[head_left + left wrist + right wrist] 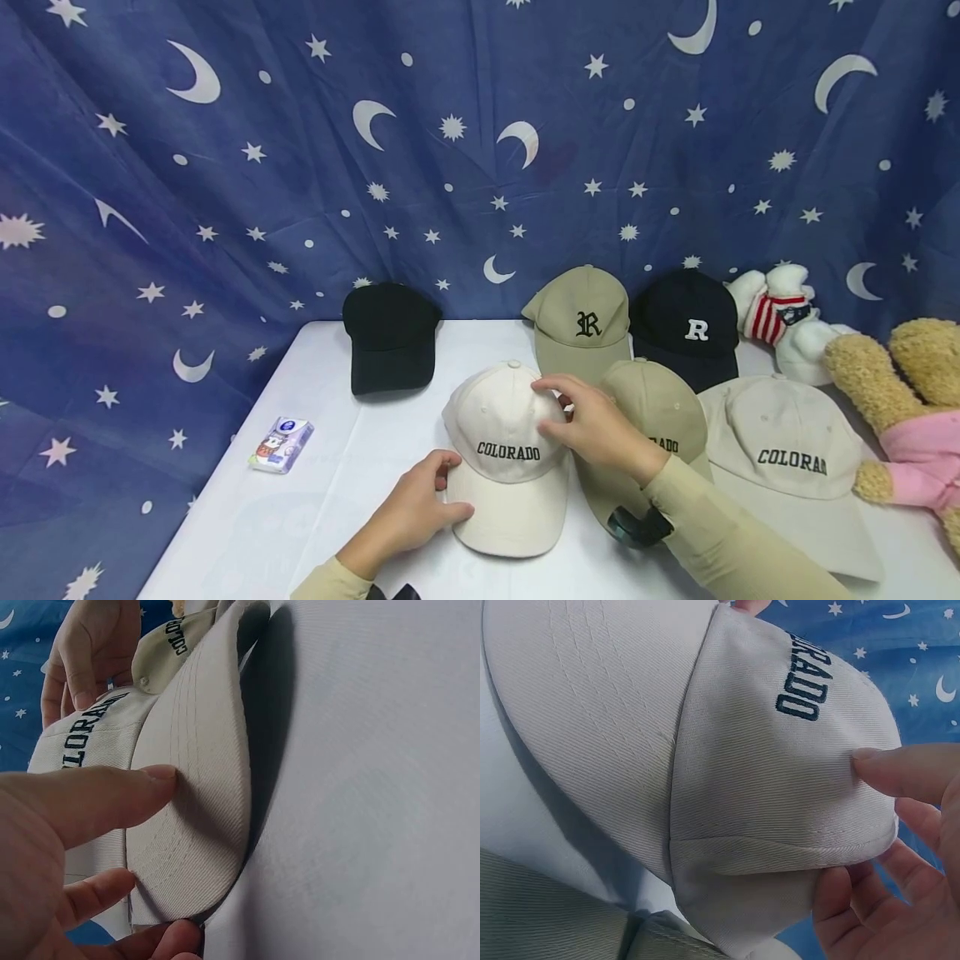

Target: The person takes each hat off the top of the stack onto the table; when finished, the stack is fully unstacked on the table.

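Observation:
A cream baseball cap (pixel 510 512) with dark COLORADO lettering sits upright at the front middle of the table, brim toward me. My left hand (pixel 416 507) holds the left side of its brim. In the left wrist view the thumb (pixel 142 787) lies on top of the brim, and fingertips reach round its edge. My right hand (pixel 600 427) grips the right side of the crown. The right wrist view shows that thumb (pixel 889 772) on the crown, with the other fingers curled by its lower edge.
Close on the right stand a khaki COLORADO cap (pixel 660 404) and a larger off-white one (pixel 780 433). Behind are a tan R cap (pixel 581 304), a navy R cap (pixel 678 312) and a black cap (pixel 392 333). A tissue pack (pixel 282 445) lies left; plush toys (pixel 915 442) sit right.

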`<state>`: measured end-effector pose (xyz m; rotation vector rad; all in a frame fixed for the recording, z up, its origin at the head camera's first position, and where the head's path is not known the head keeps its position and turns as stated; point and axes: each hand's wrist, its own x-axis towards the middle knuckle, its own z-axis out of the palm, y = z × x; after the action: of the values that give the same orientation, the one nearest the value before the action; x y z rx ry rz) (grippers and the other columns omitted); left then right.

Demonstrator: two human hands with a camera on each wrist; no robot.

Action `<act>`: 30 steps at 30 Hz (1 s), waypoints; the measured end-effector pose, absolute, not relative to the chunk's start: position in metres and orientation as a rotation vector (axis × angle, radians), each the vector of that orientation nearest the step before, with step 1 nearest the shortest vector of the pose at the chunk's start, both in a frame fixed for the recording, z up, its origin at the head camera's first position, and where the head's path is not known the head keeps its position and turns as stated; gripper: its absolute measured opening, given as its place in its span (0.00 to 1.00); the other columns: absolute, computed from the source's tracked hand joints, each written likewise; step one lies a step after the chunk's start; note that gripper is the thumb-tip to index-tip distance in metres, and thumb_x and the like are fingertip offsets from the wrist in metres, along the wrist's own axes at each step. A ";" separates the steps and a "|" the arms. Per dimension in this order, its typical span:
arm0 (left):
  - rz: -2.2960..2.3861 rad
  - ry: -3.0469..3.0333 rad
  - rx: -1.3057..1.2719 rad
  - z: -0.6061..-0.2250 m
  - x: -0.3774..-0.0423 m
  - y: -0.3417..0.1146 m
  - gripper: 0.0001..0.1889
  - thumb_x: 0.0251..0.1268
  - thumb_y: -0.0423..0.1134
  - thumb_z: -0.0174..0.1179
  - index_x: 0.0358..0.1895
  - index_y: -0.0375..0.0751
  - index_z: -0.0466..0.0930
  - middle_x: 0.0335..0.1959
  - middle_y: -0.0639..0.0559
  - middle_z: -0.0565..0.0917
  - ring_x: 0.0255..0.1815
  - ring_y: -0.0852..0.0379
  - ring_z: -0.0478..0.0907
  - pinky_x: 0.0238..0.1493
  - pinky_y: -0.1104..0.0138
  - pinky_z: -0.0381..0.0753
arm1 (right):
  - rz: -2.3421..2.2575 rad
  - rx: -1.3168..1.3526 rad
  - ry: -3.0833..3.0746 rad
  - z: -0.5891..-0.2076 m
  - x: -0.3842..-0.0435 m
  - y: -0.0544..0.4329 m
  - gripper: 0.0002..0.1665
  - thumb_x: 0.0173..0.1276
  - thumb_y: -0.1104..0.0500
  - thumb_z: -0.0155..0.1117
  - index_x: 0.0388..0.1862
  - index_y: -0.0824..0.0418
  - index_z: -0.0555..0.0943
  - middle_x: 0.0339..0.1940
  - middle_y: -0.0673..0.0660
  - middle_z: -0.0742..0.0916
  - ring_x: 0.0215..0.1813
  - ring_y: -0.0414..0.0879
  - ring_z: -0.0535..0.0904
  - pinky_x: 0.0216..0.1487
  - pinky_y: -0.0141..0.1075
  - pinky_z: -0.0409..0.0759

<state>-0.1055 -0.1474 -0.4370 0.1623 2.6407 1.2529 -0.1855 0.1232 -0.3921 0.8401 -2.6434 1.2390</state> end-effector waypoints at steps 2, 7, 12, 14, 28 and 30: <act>1.256 2.645 0.168 -0.437 -0.106 -0.147 0.35 0.54 0.42 0.75 0.63 0.33 0.71 0.57 0.39 0.77 0.54 0.44 0.78 0.53 0.49 0.78 | 1.250 0.839 -2.648 -0.392 -0.186 0.123 0.27 0.59 0.66 0.73 0.59 0.62 0.80 0.56 0.56 0.82 0.45 0.48 0.79 0.41 0.38 0.81; 1.256 2.650 0.177 -0.437 -0.108 -0.146 0.35 0.54 0.42 0.75 0.63 0.34 0.71 0.56 0.41 0.77 0.53 0.46 0.77 0.53 0.50 0.78 | 1.264 0.847 -2.638 -0.391 -0.188 0.126 0.27 0.59 0.67 0.73 0.58 0.63 0.80 0.57 0.57 0.82 0.44 0.48 0.79 0.41 0.38 0.81; 1.237 2.656 0.165 -0.437 -0.110 -0.145 0.35 0.53 0.43 0.76 0.63 0.35 0.71 0.53 0.44 0.76 0.52 0.48 0.76 0.52 0.51 0.77 | 1.276 0.867 -2.631 -0.391 -0.189 0.129 0.26 0.60 0.67 0.73 0.58 0.63 0.80 0.58 0.57 0.82 0.44 0.47 0.79 0.41 0.37 0.81; 1.233 2.655 0.164 -0.438 -0.111 -0.146 0.35 0.53 0.43 0.76 0.63 0.35 0.71 0.53 0.44 0.76 0.52 0.48 0.76 0.53 0.51 0.77 | 1.286 0.872 -2.628 -0.390 -0.190 0.130 0.26 0.60 0.67 0.73 0.59 0.63 0.80 0.57 0.57 0.81 0.45 0.46 0.78 0.42 0.37 0.80; 1.291 2.693 0.123 -0.434 -0.112 -0.157 0.36 0.52 0.43 0.76 0.64 0.36 0.72 0.61 0.40 0.76 0.59 0.41 0.76 0.59 0.47 0.75 | 1.320 0.914 -2.606 -0.374 -0.196 0.133 0.28 0.60 0.68 0.73 0.60 0.66 0.78 0.56 0.62 0.80 0.48 0.55 0.79 0.46 0.46 0.81; 1.311 2.718 0.108 -0.432 -0.113 -0.160 0.35 0.52 0.42 0.76 0.63 0.37 0.73 0.62 0.39 0.76 0.60 0.40 0.76 0.59 0.47 0.74 | 1.296 0.917 -2.619 -0.368 -0.197 0.134 0.29 0.60 0.67 0.73 0.61 0.66 0.77 0.57 0.62 0.80 0.49 0.56 0.78 0.47 0.48 0.81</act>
<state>-0.1128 -0.1604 -0.4323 0.1080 2.7178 1.3106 -0.1965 0.1337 -0.3678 0.9172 -2.6194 1.2963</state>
